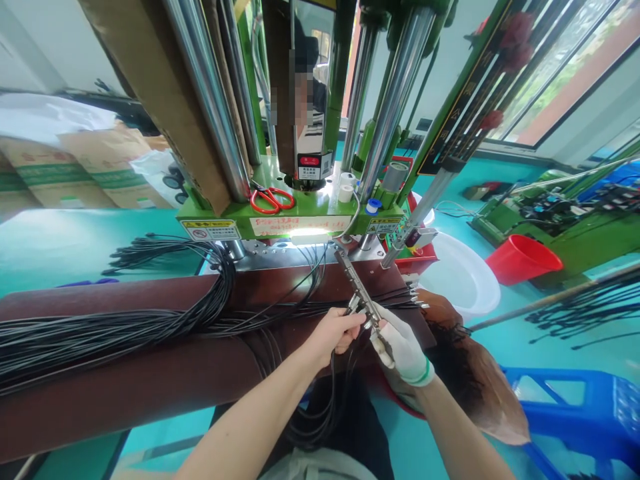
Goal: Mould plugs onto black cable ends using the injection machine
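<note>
A narrow, notched metal bar is held aslant above the smooth brown table. Its lower end is gripped by the curled right hand, covered in white knit; its side is pinched by the nearly closed, bare left hand. Whether cable is also pinched cannot be told. Thin, supple black cables are bundled alongside.

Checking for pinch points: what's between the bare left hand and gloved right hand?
Head view: the near end of the notched metal bar. The gloved right hand holds it; the bare left hand has its fingertips against that area.
</note>
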A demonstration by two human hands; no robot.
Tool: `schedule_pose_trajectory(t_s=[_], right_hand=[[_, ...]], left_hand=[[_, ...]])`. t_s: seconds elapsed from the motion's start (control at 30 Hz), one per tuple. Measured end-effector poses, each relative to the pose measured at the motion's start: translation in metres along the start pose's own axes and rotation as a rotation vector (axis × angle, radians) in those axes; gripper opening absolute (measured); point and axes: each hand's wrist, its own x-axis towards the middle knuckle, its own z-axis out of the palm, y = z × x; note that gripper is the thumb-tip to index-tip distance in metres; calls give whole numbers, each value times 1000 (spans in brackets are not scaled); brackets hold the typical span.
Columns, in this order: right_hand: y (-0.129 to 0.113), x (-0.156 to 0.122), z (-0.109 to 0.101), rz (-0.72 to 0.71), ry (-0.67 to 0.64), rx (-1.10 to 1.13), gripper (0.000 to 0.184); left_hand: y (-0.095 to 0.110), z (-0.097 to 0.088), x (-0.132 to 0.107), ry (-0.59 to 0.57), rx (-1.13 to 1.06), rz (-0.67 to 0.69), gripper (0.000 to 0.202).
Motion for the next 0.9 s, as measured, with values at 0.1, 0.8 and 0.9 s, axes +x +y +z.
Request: schedule_pose_trajectory(t_s=[0.1,0.8,0.9], right_hand=[[3,-1,2,-7,24,-18,52],[-10,2,-1,76,-105,-90,49],[-14,2,0,79,-140,-116,50]], left_hand=[[2,0,0,11,19,10,39],[-7,-14,-23,231,-386,282,32],[-7,-15,-17,323,-244,289,34]])
